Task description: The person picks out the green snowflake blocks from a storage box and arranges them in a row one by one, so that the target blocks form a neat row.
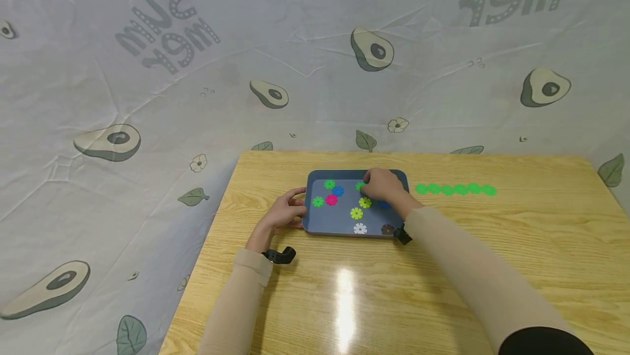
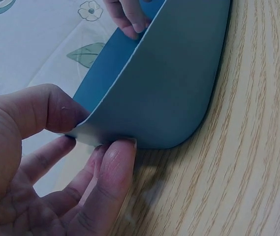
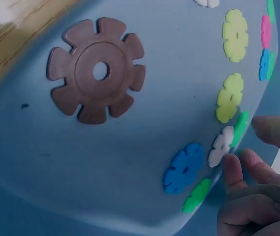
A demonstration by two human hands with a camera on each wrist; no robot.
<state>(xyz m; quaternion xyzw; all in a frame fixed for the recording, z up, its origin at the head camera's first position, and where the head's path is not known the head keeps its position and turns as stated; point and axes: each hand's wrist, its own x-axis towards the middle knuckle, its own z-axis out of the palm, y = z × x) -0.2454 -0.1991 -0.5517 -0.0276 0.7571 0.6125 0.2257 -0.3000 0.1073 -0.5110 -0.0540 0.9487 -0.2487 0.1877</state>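
Toward the far wall of the tray (image 1: 332, 222), a green disc (image 3: 240, 129) lies at the fingertips of the right hand (image 1: 385, 184), the nearer one. Being round, it has no long axis; the tray runs long from left to right. That hand's thumb and fingers stand apart about the disc; I can't tell whether they touch it. A white disc (image 3: 222, 146) sits close beside it, a yellow disc (image 1: 365, 202) nearer the person. Bare tray floor shows to the green disc's left. The left hand (image 1: 284, 210) pinches the left rim, thumb over the edge. Past the right rim, a row of green discs (image 1: 447, 190) lies on the table (image 1: 502, 245).
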